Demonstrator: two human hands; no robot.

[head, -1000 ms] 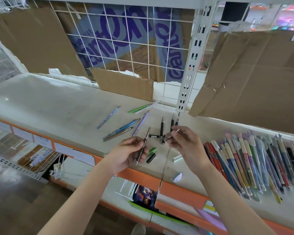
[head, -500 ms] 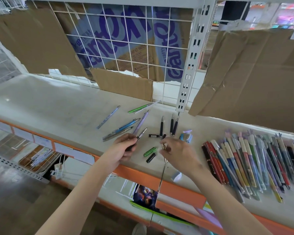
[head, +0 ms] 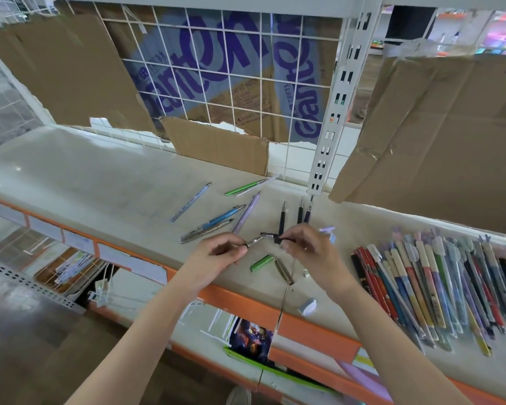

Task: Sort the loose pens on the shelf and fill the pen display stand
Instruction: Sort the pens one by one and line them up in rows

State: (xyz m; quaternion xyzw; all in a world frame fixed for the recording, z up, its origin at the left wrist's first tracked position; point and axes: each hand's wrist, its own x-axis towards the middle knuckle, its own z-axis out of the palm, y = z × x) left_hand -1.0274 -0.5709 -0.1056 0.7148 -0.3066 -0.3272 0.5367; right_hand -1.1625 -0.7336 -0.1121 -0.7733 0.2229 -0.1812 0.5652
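Above the front of the cream-white metal shelf (head: 79, 171) the left hand (head: 216, 255) pinches the barrel of a slim dark pen with a silver metal nib section (head: 253, 241) between thumb and curled fingers, its long axis running up and to the right, tip towards the right hand (head: 310, 249); that hand, fingers bent, pinches a short black pen cap (head: 278, 238) just beyond the tip, so the two pieces lie nearly in line and almost touching. My judgement is that the coming move is to slide cap over tip along that axis, with the right hand the nearer one to travel. Loose on the shelf just below the hands lie a short green plastic cap (head: 262, 263) and a grey-brown metal cap (head: 284, 270); three black pens (head: 282, 217) stand in a row just behind. To the right, well apart, a sorted row of coloured pens (head: 438, 287) lies side by side. No pen display stand shows in this view, so its contents cannot be told
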